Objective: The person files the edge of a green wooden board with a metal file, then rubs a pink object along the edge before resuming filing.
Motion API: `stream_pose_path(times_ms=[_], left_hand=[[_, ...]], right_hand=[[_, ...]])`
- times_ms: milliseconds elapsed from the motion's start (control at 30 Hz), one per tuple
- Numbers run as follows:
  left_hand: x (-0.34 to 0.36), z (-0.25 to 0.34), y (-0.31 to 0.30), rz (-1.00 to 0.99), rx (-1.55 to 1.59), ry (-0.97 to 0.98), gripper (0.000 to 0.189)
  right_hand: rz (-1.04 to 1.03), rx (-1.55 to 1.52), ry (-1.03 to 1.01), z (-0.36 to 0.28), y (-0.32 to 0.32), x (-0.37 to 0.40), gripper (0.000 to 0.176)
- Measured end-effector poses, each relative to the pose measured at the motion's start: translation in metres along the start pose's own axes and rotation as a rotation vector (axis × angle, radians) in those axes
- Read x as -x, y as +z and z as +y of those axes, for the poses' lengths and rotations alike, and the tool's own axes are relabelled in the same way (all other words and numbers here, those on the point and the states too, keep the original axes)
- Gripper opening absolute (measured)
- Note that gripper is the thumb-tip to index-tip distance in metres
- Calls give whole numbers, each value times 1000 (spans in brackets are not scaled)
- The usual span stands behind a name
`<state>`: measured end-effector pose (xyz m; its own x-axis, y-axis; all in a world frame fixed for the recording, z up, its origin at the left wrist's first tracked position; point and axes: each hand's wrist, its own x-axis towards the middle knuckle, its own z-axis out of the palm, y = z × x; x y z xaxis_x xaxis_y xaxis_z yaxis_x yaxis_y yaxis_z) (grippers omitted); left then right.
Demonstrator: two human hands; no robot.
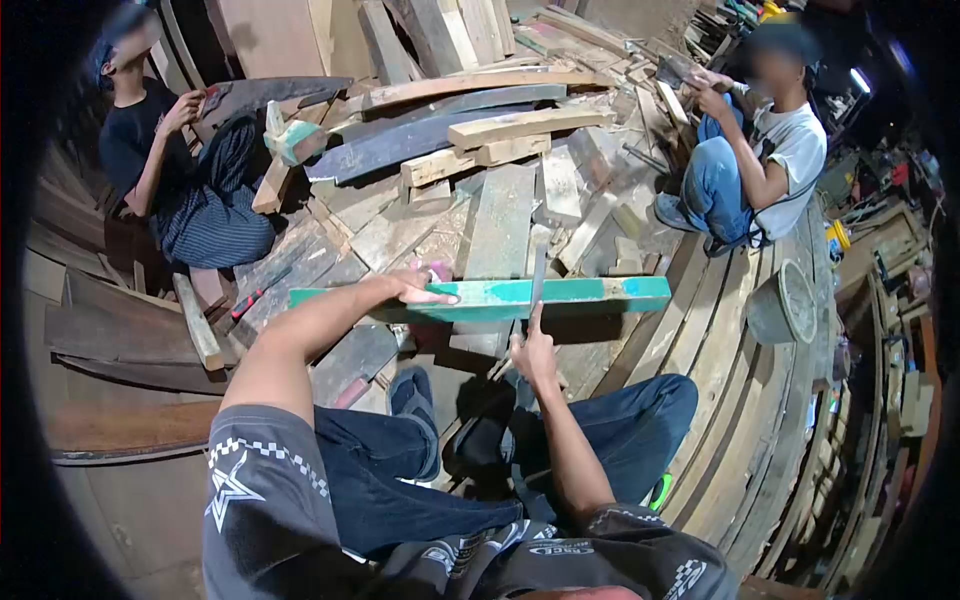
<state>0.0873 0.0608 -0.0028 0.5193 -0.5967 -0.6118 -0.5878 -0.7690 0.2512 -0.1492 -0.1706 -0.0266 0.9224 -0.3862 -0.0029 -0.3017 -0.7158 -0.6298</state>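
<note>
A long wooden beam painted green [590, 292] lies crosswise in front of me, over other boards. My left hand [425, 288] grips it left of its middle, with some fingers hidden behind the wood. My right hand [536, 357] is closed at the near side of the beam, its index finger stretched along a narrow metal blade. That blade [538, 278] looks like a handsaw seen almost edge-on, and it crosses the beam's top. The handle is hidden inside my right hand.
Offcuts and boards are heaped ahead, including a pale block [520, 150]. One person [200, 190] sits at left with a saw [270, 95]; another [770, 150] squats at right. A bucket [780, 305] stands on slats at right. A red-handled tool [247, 303] lies at left.
</note>
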Motion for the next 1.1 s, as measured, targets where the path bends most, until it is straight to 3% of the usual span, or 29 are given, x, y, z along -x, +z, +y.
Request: stream_pose_path(times_ms=[100, 233, 267, 300, 367, 467, 600, 700, 733, 833, 967, 1000, 1100], left_hand=[[29, 37, -25, -52, 4, -91, 124], [8, 42, -12, 37, 19, -102, 123], [27, 57, -14, 164, 63, -131, 121], [8, 54, -4, 171, -1, -189, 121], [-32, 35, 23, 287, -33, -121, 123], [1, 59, -1, 159, -8, -190, 122], [19, 58, -10, 137, -82, -203, 126], [-52, 1, 25, 10, -35, -98, 124], [-46, -2, 24, 64, -41, 12, 125], [-34, -4, 17, 45, -33, 7, 127], [-17, 9, 4, 24, -58, -31, 110], [-19, 8, 9, 115, -39, -14, 118], [3, 29, -5, 71, -89, -70, 122]], right_hand=[[24, 18, -45, 7, 8, -1, 97], [-31, 18, 67, -11, -8, 3, 97], [-6, -5, 41, -5, -3, 2, 96], [-44, 36, 80, -14, -11, 4, 95], [-32, 39, 61, -8, -6, 3, 95], [-70, 21, 81, -9, -10, 2, 95], [-73, 51, 80, -9, -10, 2, 98], [-76, 67, 90, -11, -10, 4, 97], [-83, 62, 107, -15, -12, 5, 95], [-98, 73, 127, -23, -21, 8, 95], [-91, 67, 115, -15, -13, 5, 97], [-83, 57, 104, -13, -11, 5, 97], [-64, 48, 86, -11, -9, 6, 98]])
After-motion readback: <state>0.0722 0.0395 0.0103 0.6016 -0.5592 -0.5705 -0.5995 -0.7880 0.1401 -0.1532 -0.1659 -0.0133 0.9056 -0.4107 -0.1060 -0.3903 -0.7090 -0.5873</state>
